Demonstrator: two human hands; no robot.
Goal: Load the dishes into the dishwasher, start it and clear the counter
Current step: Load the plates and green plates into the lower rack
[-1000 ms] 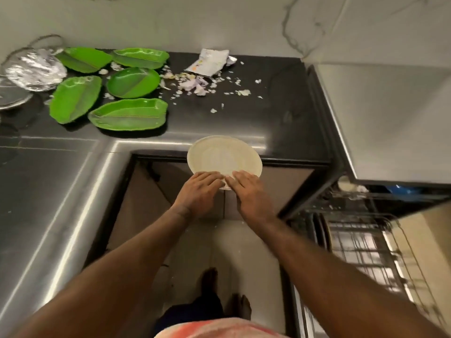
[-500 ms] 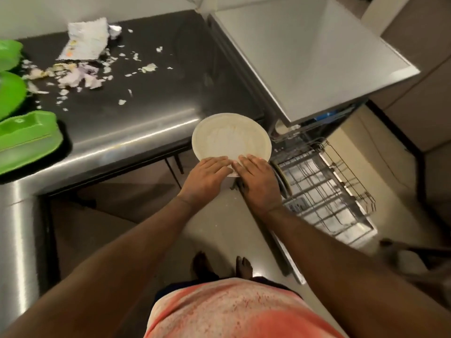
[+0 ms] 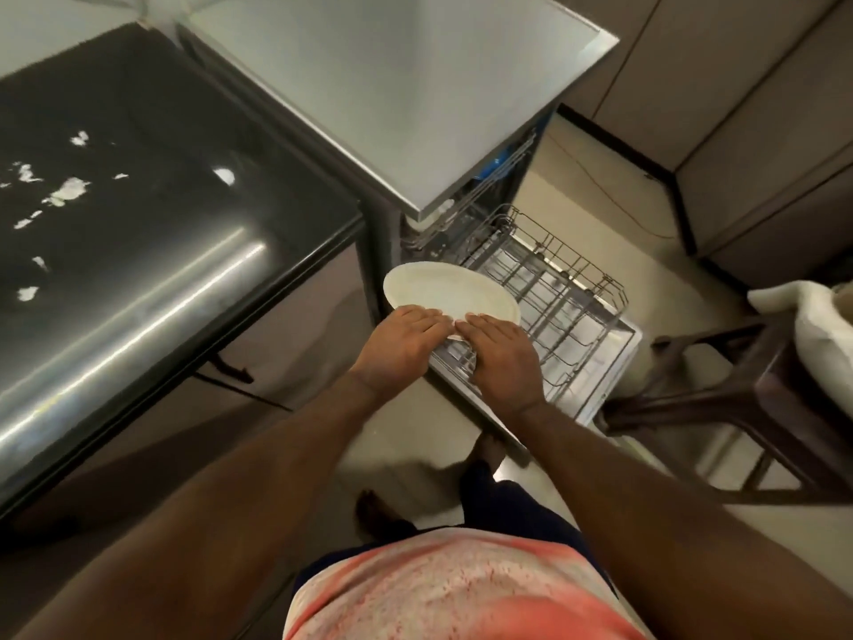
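Note:
I hold a round white plate (image 3: 450,293) by its near rim with both hands, side by side. My left hand (image 3: 400,345) grips the rim on the left and my right hand (image 3: 501,355) grips it on the right. The plate is roughly level and hangs over the near left corner of the pulled-out wire rack (image 3: 549,288) of the open dishwasher (image 3: 415,99). The rack stands on the lowered door and looks bare. The green dishes on the counter are out of view.
The dark counter (image 3: 152,251) at left carries scattered white scraps (image 3: 67,194). A dark wooden stool (image 3: 734,404) with a white cloth bundle (image 3: 826,334) stands right of the dishwasher door. Cabinets line the far right. My feet are on the tiled floor below.
I have turned right from the counter towards the dishwasher, carrying the plate in both hands from the counter's edge to above the rack. The green dishes have left the view.

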